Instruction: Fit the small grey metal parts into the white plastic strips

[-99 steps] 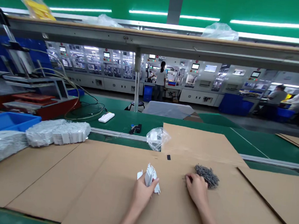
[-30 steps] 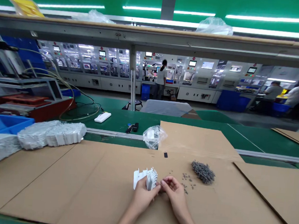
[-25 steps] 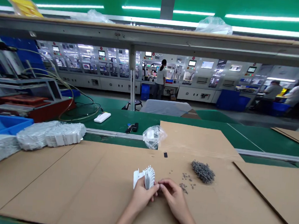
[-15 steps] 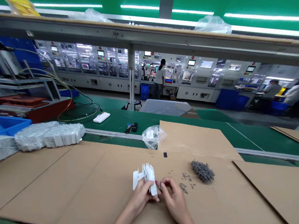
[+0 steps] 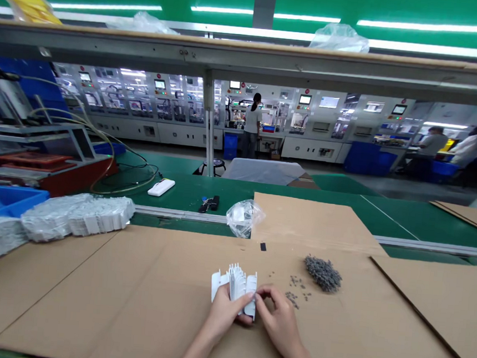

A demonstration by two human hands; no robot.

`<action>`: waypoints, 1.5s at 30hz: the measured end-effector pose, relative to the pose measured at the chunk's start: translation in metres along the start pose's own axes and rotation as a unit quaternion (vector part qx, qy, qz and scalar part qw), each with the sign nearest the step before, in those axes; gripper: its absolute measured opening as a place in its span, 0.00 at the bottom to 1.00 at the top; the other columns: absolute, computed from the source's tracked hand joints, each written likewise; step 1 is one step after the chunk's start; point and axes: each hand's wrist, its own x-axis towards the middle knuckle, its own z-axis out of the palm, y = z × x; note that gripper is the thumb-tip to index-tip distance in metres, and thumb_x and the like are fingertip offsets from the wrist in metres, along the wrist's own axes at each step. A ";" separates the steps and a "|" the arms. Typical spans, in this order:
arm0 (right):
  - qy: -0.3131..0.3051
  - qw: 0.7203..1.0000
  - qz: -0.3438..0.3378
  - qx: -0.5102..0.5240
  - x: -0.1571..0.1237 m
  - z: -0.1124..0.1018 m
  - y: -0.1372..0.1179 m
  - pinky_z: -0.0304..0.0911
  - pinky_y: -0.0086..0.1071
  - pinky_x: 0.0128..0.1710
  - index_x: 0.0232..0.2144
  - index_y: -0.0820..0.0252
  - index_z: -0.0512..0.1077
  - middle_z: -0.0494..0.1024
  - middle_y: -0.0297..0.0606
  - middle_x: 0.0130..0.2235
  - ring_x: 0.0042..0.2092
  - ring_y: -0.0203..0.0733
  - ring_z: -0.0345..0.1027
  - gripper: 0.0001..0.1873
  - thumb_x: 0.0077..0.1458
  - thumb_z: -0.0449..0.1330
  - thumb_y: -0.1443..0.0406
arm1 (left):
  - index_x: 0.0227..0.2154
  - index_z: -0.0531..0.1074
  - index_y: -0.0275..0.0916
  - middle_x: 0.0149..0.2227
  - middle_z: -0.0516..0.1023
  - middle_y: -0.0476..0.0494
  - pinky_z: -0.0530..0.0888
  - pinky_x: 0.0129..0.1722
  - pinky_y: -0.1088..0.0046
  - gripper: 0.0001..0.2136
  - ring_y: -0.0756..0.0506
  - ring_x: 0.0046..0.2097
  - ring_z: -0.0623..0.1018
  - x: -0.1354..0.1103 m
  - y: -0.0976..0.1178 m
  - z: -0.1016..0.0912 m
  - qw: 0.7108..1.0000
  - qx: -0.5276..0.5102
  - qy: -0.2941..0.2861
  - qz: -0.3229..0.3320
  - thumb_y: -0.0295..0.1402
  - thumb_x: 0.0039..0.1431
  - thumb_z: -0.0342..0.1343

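Observation:
Several thin white plastic parts (image 5: 235, 283) are stacked like cards in my left hand (image 5: 223, 314), which is closed around them with the thumb across the front. One part at the right of the stack stands fanned apart from the others. My right hand (image 5: 278, 319) has thumb and forefinger pinched at that part's right edge. Whatever lies between those fingertips is too small to make out. Beyond my right hand lies a heap of small grey pieces (image 5: 322, 274), with several loose grey pieces (image 5: 292, 298) scattered nearer to it.
Brown cardboard (image 5: 148, 305) covers the bench. Bundles of white parts (image 5: 78, 218) lie at the left beside a blue bin (image 5: 6, 202) and a press (image 5: 37, 139). A clear plastic bag (image 5: 243, 218), keys (image 5: 209, 204) and a white box (image 5: 161, 187) lie farther back. People stand beyond.
The rightmost white part has swung away from the stack and now stands apart. My left thumb has moved right onto it, and my right fingertips have come to its edge.

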 end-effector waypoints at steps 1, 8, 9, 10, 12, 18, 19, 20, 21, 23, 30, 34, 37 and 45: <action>0.002 1.000 0.004 0.004 0.000 0.000 0.000 0.59 0.29 0.33 0.27 0.59 0.67 0.71 0.36 0.27 0.31 0.39 0.65 0.05 0.49 0.52 0.64 | 0.32 0.66 0.31 0.26 0.73 0.44 0.75 0.20 0.69 0.17 0.47 0.24 0.74 0.000 0.000 0.000 1.000 0.003 0.001 0.000 0.38 0.41 0.58; 0.007 0.997 0.041 0.071 0.000 0.003 0.005 0.60 0.30 0.32 0.27 0.60 0.66 0.72 0.38 0.28 0.32 0.40 0.65 0.07 0.49 0.52 0.63 | 0.33 0.66 0.31 0.25 0.74 0.44 0.74 0.17 0.72 0.18 0.47 0.22 0.74 0.001 0.001 0.001 1.000 0.008 0.013 0.003 0.38 0.40 0.59; 0.008 0.995 0.048 0.082 0.000 0.004 0.007 0.61 0.30 0.32 0.27 0.61 0.66 0.72 0.39 0.28 0.32 0.40 0.65 0.07 0.49 0.53 0.63 | 0.33 0.65 0.31 0.25 0.74 0.44 0.74 0.16 0.72 0.18 0.48 0.21 0.74 0.001 0.000 0.001 1.000 0.010 0.016 0.003 0.38 0.40 0.59; 0.008 0.994 0.054 0.092 0.000 0.004 0.008 0.61 0.30 0.33 0.28 0.61 0.66 0.72 0.39 0.28 0.32 0.40 0.66 0.07 0.49 0.53 0.62 | 0.33 0.65 0.31 0.25 0.73 0.44 0.74 0.16 0.72 0.18 0.48 0.20 0.74 0.001 -0.001 0.001 1.000 0.012 0.019 0.004 0.38 0.40 0.59; 0.000 0.992 0.065 0.111 0.001 0.004 0.008 0.61 0.30 0.33 0.28 0.61 0.66 0.72 0.39 0.28 0.32 0.41 0.66 0.07 0.48 0.54 0.62 | 0.33 0.65 0.31 0.25 0.73 0.44 0.74 0.16 0.72 0.18 0.48 0.20 0.73 0.002 -0.003 0.001 1.000 0.015 0.023 0.010 0.38 0.40 0.59; 0.010 0.985 0.094 0.147 0.000 0.006 0.007 0.61 0.31 0.32 0.28 0.62 0.66 0.72 0.39 0.28 0.32 0.42 0.66 0.08 0.48 0.54 0.61 | 0.34 0.65 0.32 0.26 0.73 0.45 0.74 0.17 0.71 0.17 0.47 0.22 0.74 0.003 -0.007 0.001 1.000 0.017 0.012 0.020 0.38 0.42 0.58; 0.015 0.984 0.095 0.150 0.001 0.007 0.007 0.61 0.31 0.32 0.28 0.61 0.66 0.72 0.39 0.29 0.32 0.41 0.66 0.08 0.48 0.54 0.61 | 0.33 0.65 0.32 0.26 0.73 0.45 0.74 0.17 0.72 0.17 0.47 0.22 0.74 0.003 -0.007 0.001 1.000 0.019 0.010 0.021 0.38 0.42 0.57; 0.019 0.983 0.096 0.155 0.001 0.008 0.009 0.61 0.31 0.32 0.29 0.61 0.66 0.72 0.39 0.29 0.33 0.41 0.66 0.08 0.48 0.55 0.61 | 0.33 0.65 0.32 0.25 0.73 0.45 0.74 0.17 0.72 0.16 0.48 0.21 0.74 0.003 -0.007 0.002 1.000 0.022 0.008 0.022 0.38 0.42 0.57; 0.023 0.982 0.099 0.162 0.001 0.008 0.011 0.61 0.30 0.33 0.29 0.61 0.65 0.71 0.38 0.29 0.33 0.41 0.66 0.08 0.47 0.55 0.61 | 0.32 0.66 0.32 0.25 0.73 0.46 0.74 0.17 0.72 0.16 0.48 0.20 0.73 0.003 -0.008 0.001 0.999 0.025 0.010 0.022 0.38 0.42 0.57; 0.023 0.977 0.110 0.182 0.002 0.009 0.014 0.61 0.30 0.32 0.29 0.61 0.65 0.71 0.37 0.28 0.32 0.41 0.65 0.09 0.47 0.55 0.60 | 0.31 0.66 0.32 0.24 0.73 0.46 0.73 0.16 0.73 0.15 0.49 0.19 0.73 0.005 -0.008 0.001 0.999 0.029 0.033 0.028 0.38 0.42 0.57; -0.073 0.969 0.138 0.194 0.003 0.010 0.008 0.60 0.29 0.30 0.27 0.63 0.69 0.72 0.37 0.26 0.29 0.39 0.64 0.13 0.48 0.53 0.57 | 0.29 0.65 0.33 0.22 0.73 0.47 0.71 0.14 0.77 0.15 0.51 0.17 0.71 0.008 -0.008 -0.002 0.994 0.032 0.094 0.053 0.39 0.41 0.58; -0.059 0.959 0.167 0.223 0.003 0.009 0.009 0.60 0.29 0.29 0.25 0.64 0.69 0.72 0.36 0.24 0.28 0.38 0.64 0.14 0.44 0.57 0.56 | 0.29 0.66 0.33 0.21 0.73 0.49 0.69 0.14 0.78 0.14 0.52 0.16 0.70 0.005 -0.008 0.000 0.994 0.045 0.082 0.059 0.39 0.42 0.57; -0.070 0.941 0.197 0.265 0.004 0.006 0.012 0.60 0.29 0.29 0.23 0.63 0.68 0.71 0.35 0.23 0.27 0.37 0.64 0.14 0.41 0.59 0.56 | 0.27 0.66 0.34 0.19 0.72 0.50 0.68 0.13 0.79 0.14 0.52 0.15 0.70 0.004 -0.007 0.001 0.992 0.063 0.078 0.071 0.40 0.42 0.57; -0.091 0.926 0.216 0.295 0.004 0.003 0.013 0.59 0.27 0.27 0.23 0.62 0.66 0.70 0.33 0.23 0.25 0.35 0.64 0.13 0.44 0.57 0.56 | 0.24 0.65 0.34 0.17 0.71 0.51 0.66 0.12 0.81 0.12 0.53 0.13 0.68 0.005 -0.007 0.001 0.992 0.076 0.074 0.073 0.40 0.43 0.56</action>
